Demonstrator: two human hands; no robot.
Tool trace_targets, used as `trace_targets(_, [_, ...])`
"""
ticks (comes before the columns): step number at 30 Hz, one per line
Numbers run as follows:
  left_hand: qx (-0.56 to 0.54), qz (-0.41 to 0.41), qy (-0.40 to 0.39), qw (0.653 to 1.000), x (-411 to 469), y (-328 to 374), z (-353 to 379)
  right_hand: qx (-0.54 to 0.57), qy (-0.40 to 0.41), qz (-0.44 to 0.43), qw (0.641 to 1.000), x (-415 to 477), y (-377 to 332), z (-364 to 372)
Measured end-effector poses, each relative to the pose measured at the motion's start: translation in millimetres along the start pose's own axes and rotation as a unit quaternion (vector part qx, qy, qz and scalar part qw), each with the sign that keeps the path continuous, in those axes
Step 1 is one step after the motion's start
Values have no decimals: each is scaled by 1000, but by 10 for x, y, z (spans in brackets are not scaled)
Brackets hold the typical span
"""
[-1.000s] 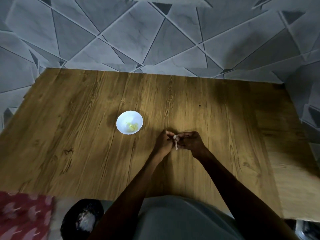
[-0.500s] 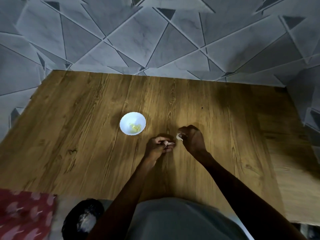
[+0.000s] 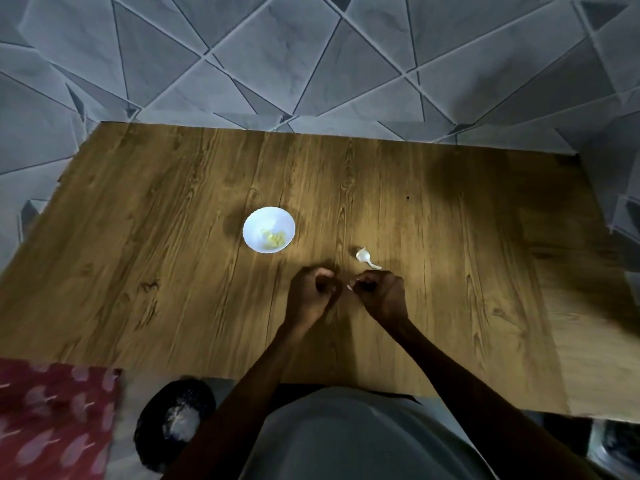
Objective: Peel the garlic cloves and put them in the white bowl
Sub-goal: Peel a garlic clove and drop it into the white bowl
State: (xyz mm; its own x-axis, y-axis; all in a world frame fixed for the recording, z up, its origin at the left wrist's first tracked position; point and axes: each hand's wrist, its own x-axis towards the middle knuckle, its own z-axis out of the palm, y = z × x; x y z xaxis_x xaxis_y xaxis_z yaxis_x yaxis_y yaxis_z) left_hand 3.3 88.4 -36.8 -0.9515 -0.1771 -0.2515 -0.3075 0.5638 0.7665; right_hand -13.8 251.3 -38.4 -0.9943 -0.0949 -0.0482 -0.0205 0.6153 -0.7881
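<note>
Well, starting far left: a red patterned cloth [image 3: 52, 420] and a dark round container [image 3: 175, 419] holding something pale sit below the near edge of the surface [image 3: 156, 237]. Further in stands the bowl [image 3: 255, 221], with a few yellowish peeled cloves [image 3: 274, 239] in its bottom, so the task looks partly done. Nearer the person, the left hand [image 3: 313, 296] is curled into a loose fist; blur hides whether anything sits inside it, so I cannot tell. Just beside it, not quite touching, the right hand [image 3: 382, 296] is curled too and pinches a small white sliver [image 3: 349, 287] at its fingertips (skin or clove, too small to say). Just beyond that hand a piece of garlic [image 3: 362, 254] lies on the surface with a thin pale strip trailing from it, apart from both hands and well right of the bowl. The step in hand seems to be stripping skin. To do it well: work low over the surface, nick the skin at the root end with a nail, pull along the clove rather than across, and drop only bare cloves in the bowl, skins set aside.
</note>
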Motion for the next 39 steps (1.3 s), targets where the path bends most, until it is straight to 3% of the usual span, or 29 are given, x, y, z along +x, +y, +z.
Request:
trace_targets(2, [156,80,9,985,-1,-120,-24,-79,-10,19,997,-6,25,43])
trace_targets(5, [259,112,-39,959,-9,-276,-38,-129,-39,37,990,-22,3,93])
trace_targets(8, [264,114,-42,957,-29,-353,-43,-206,-77,52,974,3,-70,152])
trace_targets(14, [288,113,-41,950,-28,-368,-27,-256,-99,53,960,25,-118,210])
trace_targets(17, [280,110,-40,953,-19,-372,-14,-285,-85,19,954,4,-115,229])
trace_targets(26, [289,106,-47,950,-2,-382,8,-374,-147,-43,915,-5,-226,278])
trace_targets(33, [259,119,-34,958,-37,-394,6,-451,-169,-112,869,-21,-200,330])
trace_targets(35, [251,124,-32,959,-48,-396,-10,-442,-145,-154,871,-29,-196,310])
trace_targets(39, [240,112,-39,963,-34,-385,-29,-423,-145,-138,884,-28,-293,251])
